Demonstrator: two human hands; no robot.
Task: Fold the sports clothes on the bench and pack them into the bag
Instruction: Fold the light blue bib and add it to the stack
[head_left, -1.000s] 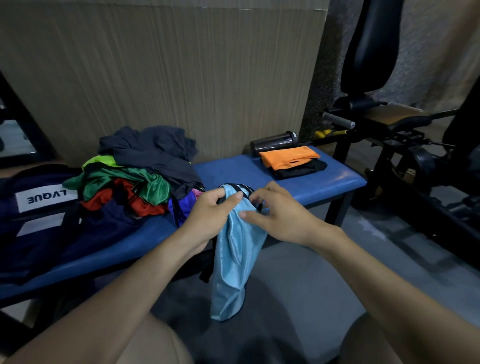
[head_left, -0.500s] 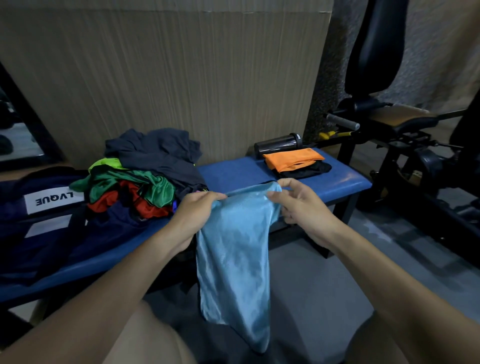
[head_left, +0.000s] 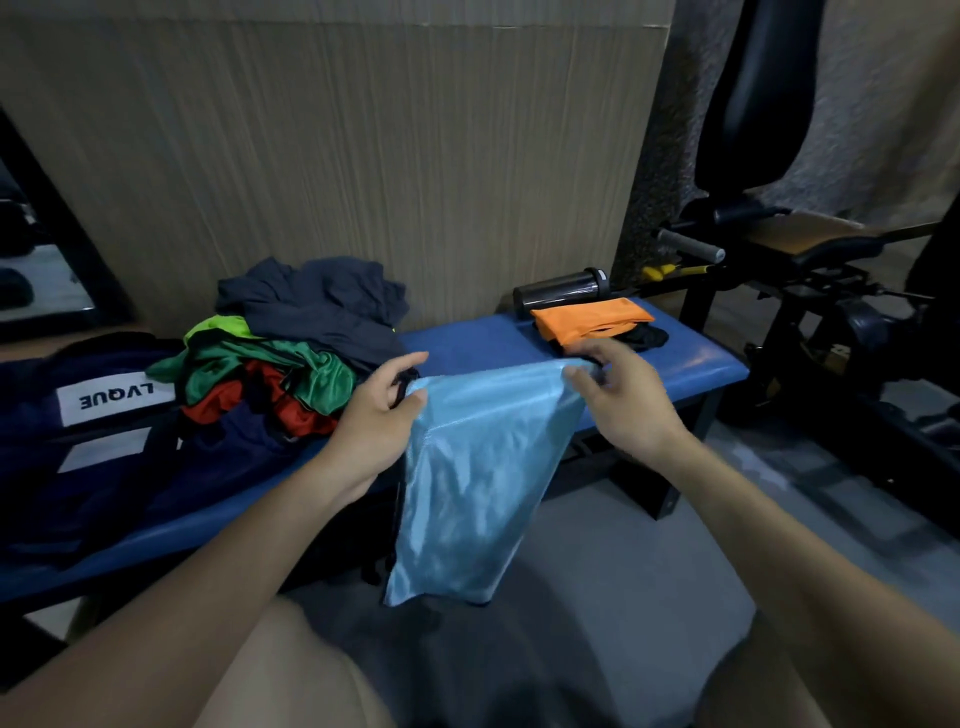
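Observation:
A shiny light-blue garment (head_left: 475, 478) hangs spread in front of the blue bench (head_left: 691, 364). My left hand (head_left: 376, 415) pinches its top left corner. My right hand (head_left: 621, 400) pinches the top right corner. The upper edge is stretched flat between them, at about the height of the bench top. A heap of loose clothes (head_left: 291, 348) in green, red, dark grey and purple lies on the bench to the left. A folded orange piece on a black one (head_left: 589, 319) lies at the bench's right end. The dark navy bag (head_left: 78, 441) with a white label sits at far left.
A dark bottle (head_left: 561, 291) lies on its side against the wall behind the folded pile. Black gym equipment (head_left: 831, 312) stands to the right of the bench. A wood-grain panel wall runs behind. My knees are at the bottom of the view.
My hands have moved apart and spread the bunched light-blue garment wide. Its top edge has risen toward the bench and the cloth now hangs flat.

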